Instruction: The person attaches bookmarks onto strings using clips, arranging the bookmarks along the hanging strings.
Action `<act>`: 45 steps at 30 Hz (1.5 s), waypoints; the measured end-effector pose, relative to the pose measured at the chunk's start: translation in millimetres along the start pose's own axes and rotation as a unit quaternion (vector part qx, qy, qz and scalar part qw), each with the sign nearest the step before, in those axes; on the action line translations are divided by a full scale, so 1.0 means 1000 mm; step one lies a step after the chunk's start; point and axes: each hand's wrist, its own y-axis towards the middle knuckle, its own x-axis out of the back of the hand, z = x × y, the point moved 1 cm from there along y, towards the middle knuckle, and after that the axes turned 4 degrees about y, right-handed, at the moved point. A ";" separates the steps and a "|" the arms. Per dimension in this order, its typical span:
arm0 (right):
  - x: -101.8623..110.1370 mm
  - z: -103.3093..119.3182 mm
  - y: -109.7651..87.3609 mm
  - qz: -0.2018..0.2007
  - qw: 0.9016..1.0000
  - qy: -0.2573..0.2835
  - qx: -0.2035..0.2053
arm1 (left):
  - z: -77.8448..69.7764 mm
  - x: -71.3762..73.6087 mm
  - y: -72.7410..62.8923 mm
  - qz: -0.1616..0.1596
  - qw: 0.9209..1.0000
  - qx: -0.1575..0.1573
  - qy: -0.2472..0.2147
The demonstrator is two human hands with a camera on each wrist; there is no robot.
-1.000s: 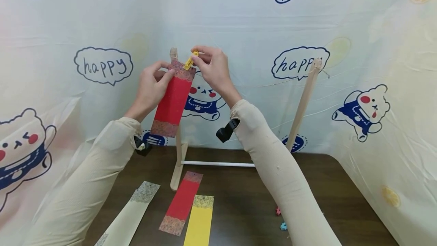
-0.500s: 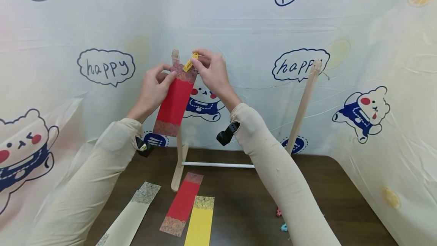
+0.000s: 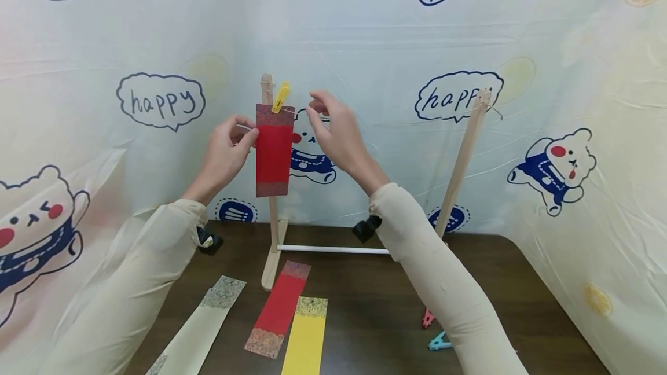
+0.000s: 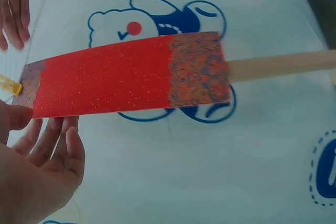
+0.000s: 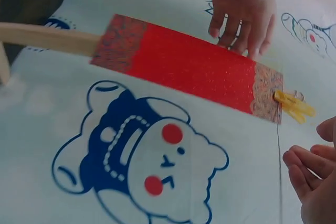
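In the head view, the yellow strip (image 3: 304,337) and pale strip (image 3: 200,328) run off the bottom edge; the right sleeve (image 3: 443,288) hides part of the blue clip (image 3: 438,342) and the white rod's (image 3: 333,249) far end. The left wrist view crops the yellow clip (image 4: 9,84); the right hand (image 4: 14,11), cropped too, is blurred.

A person wears long, cream-coloured sleeves (image 3: 443,271), softly wrinkled, with bunched cuffs (image 3: 189,211). Beside each cuff sits a small, chunky black wrist camera (image 3: 367,228). The hands (image 3: 341,135) are bare.
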 end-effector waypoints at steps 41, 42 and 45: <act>0.088 -0.042 -0.175 0.004 0.995 -0.094 0.034 | 0.034 0.026 -0.112 -0.002 0.989 -0.007 0.145; 0.090 -0.043 -0.178 0.003 0.995 -0.096 0.033 | 0.034 0.026 -0.115 -0.001 0.989 -0.008 0.145; 0.094 -0.046 -0.187 0.002 0.995 -0.098 0.028 | 0.034 0.026 -0.124 -0.002 0.990 -0.013 0.142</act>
